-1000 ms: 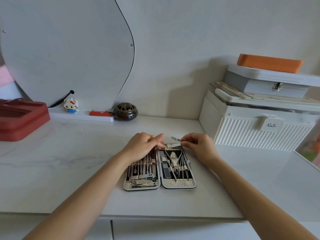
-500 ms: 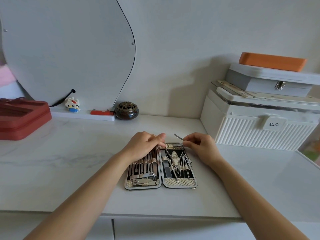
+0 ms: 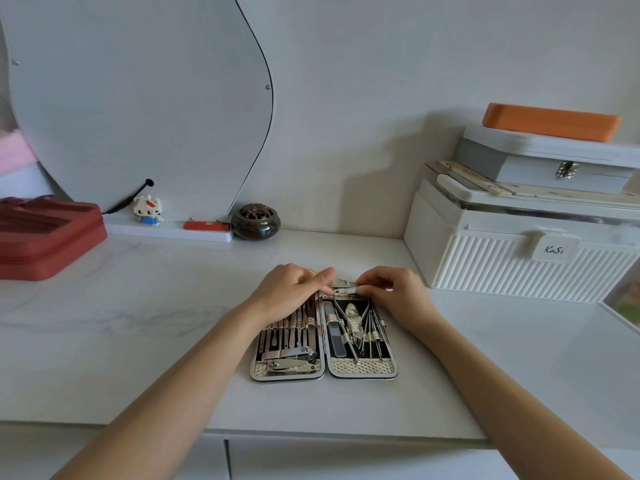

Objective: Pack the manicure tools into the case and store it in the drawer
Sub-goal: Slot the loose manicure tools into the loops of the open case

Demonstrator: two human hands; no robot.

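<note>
From the head camera, the only view we have, we see the manicure case (image 3: 323,341) lying open and flat on the white counter (image 3: 138,341), near its front edge, both halves already lined with tools under their straps. Our left hand (image 3: 289,292) rests curled on the far end of the left half, thumb and forefinger reaching toward the hinge, and our right hand (image 3: 394,292) pinches a small metal tool (image 3: 346,285) at the far end of the right half. The left fingertips meet that tool too, though we cannot tell whether they grip it or only steady the strap, since the fingers crowd the spot. The risk, as we judge it, is that the tool misses its loop and slips from the pinch, since it is thin and smooth and held only at one end. Pushing hard could also slide the light case along the counter, or nudge the loose-looking nippers (image 3: 351,320) out of their strap. Any tool left proud would likely keep the case from shutting before it goes to the drawer (image 3: 346,459) below.
</note>
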